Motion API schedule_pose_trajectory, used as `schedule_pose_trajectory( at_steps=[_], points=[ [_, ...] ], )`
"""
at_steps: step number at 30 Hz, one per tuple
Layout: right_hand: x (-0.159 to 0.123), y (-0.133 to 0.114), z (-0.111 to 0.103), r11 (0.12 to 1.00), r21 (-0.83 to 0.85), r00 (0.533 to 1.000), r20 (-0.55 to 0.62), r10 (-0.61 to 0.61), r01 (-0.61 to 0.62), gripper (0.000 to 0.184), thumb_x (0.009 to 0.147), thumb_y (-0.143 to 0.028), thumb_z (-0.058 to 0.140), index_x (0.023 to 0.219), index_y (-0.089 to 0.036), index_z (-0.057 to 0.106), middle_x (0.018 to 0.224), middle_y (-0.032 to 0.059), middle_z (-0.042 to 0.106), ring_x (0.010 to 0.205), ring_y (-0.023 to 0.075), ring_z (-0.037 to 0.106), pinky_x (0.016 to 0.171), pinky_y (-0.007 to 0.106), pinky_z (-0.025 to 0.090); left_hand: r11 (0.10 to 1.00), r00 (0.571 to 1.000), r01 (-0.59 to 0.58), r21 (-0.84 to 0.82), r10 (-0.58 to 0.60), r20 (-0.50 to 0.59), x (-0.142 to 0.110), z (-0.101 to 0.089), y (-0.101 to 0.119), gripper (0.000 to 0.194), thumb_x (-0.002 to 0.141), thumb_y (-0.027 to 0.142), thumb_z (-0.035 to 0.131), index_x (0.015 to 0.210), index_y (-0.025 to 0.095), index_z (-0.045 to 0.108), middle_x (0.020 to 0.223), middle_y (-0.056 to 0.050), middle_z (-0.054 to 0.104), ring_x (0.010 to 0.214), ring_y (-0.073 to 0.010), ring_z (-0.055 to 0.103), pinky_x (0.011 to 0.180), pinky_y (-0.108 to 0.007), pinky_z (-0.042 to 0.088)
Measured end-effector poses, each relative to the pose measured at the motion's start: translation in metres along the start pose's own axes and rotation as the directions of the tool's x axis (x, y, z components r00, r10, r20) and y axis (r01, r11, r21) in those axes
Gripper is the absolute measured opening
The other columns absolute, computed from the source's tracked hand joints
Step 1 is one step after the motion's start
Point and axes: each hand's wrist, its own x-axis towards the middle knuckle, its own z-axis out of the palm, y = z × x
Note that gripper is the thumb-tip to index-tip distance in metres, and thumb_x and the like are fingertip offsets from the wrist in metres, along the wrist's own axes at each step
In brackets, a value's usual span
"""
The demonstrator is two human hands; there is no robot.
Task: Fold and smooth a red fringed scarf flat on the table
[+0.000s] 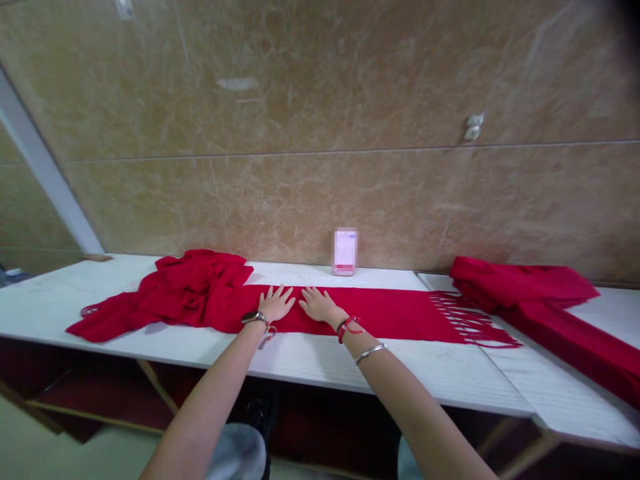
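A red scarf (385,313) lies along the white tabletop, its right part spread flat and ending in a fringe. Toward the left the same red cloth is heaped in loose folds. My left hand (277,305) rests on the flat stretch with its fingers spread, close to the heap. Just right of it, my right hand (319,305) also presses flat on the scarf, fingers apart. Neither hand grips the cloth.
Another folded red cloth (530,287) lies at the right end of the table (425,373). A phone-like upright device (345,251), its screen blurred, leans at the tiled wall (320,187) behind the scarf. Open shelves (100,393) are under the tabletop.
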Motion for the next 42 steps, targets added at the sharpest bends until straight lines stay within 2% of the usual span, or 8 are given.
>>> schedule_pose_trajectory(
  at_steps=[6,11,15,19,24,30,36,42],
  points=[
    [-0.043,0.095,-0.012,0.975,-0.104,0.980,0.001,0.198,-0.197,0.048,0.092,-0.035,0.025,0.136,-0.017,0.028,0.144,0.0103,0.022,0.132,0.0242,0.018,0.102,0.051,0.018,0.999,0.999,0.002,0.039,0.000,-0.048,0.000,0.011,-0.008,0.055,0.087,0.052,0.021,0.137,0.031,0.025,0.146,-0.002,0.018,0.131,-0.0317,0.016,0.102,-0.051,0.017],
    [-0.108,0.198,-0.036,0.875,-0.173,0.890,-0.012,0.456,-0.451,0.045,0.093,-0.030,0.022,0.135,-0.018,0.031,0.145,0.0107,0.021,0.132,0.0242,0.018,0.102,0.052,0.019,0.999,0.999,0.006,0.036,-0.005,-0.040,0.004,0.009,-0.009,0.055,0.087,0.052,0.021,0.138,0.031,0.024,0.146,-0.001,0.016,0.131,-0.0318,0.015,0.102,-0.051,0.017],
    [-0.141,0.239,-0.050,0.804,-0.186,0.822,-0.046,0.567,-0.565,0.046,0.092,-0.028,0.019,0.135,-0.014,0.032,0.143,0.0159,0.023,0.132,0.0259,0.016,0.101,0.053,0.018,0.999,0.999,0.003,0.036,-0.002,-0.043,0.006,0.010,-0.009,0.055,0.087,0.052,0.021,0.138,0.031,0.024,0.146,-0.001,0.016,0.131,-0.0316,0.015,0.102,-0.051,0.017],
    [-0.130,0.214,-0.052,0.824,-0.171,0.840,-0.165,0.517,-0.540,0.050,0.092,-0.030,0.022,0.135,-0.005,0.027,0.143,0.0201,0.021,0.132,0.0269,0.016,0.102,0.049,0.020,0.999,0.998,-0.013,0.032,0.015,-0.068,0.005,0.012,-0.009,0.054,0.088,0.049,0.022,0.137,0.028,0.026,0.146,-0.002,0.019,0.131,-0.0301,0.017,0.101,-0.052,0.017],
    [-0.094,0.100,-0.043,0.982,-0.030,0.971,-0.156,0.181,-0.188,0.056,0.091,-0.037,0.025,0.136,-0.003,0.025,0.143,0.0184,0.022,0.132,0.0259,0.016,0.103,0.043,0.022,0.997,0.986,-0.053,0.063,0.063,-0.157,0.000,0.004,-0.009,0.048,0.090,0.041,0.020,0.132,0.024,0.037,0.143,-0.005,0.025,0.131,-0.0268,0.018,0.103,-0.052,0.013],
    [-0.071,-0.011,-0.033,0.995,0.086,0.995,-0.074,0.061,-0.054,0.061,0.090,-0.043,0.027,0.136,-0.003,0.025,0.143,0.0175,0.021,0.132,0.0263,0.014,0.105,0.046,0.016,0.999,0.999,-0.037,-0.006,0.037,-0.026,-0.014,-0.003,-0.015,0.054,0.089,0.051,0.016,0.138,0.031,0.021,0.146,-0.004,0.016,0.133,-0.0292,0.011,0.101,-0.054,0.015],
    [-0.055,-0.021,-0.010,0.996,0.055,0.997,0.051,0.063,-0.066,0.061,0.089,-0.045,0.027,0.137,-0.006,0.024,0.145,0.0154,0.018,0.133,0.0276,0.012,0.104,0.050,0.012,0.990,0.993,-0.117,0.079,0.118,-0.007,-0.030,0.014,-0.029,0.058,0.087,0.055,0.021,0.139,0.029,0.020,0.146,-0.005,0.014,0.133,-0.0286,0.012,0.102,-0.048,0.016],
    [-0.082,0.025,-0.010,0.995,-0.082,0.998,0.039,0.058,-0.055,0.055,0.091,-0.042,0.024,0.137,-0.013,0.026,0.145,0.0116,0.019,0.132,0.0280,0.014,0.102,0.054,0.016,0.985,0.990,-0.137,0.109,0.140,-0.014,-0.030,0.013,-0.030,0.060,0.087,0.058,0.021,0.139,0.029,0.021,0.146,-0.005,0.014,0.132,-0.0288,0.013,0.103,-0.046,0.016]
  ],
)
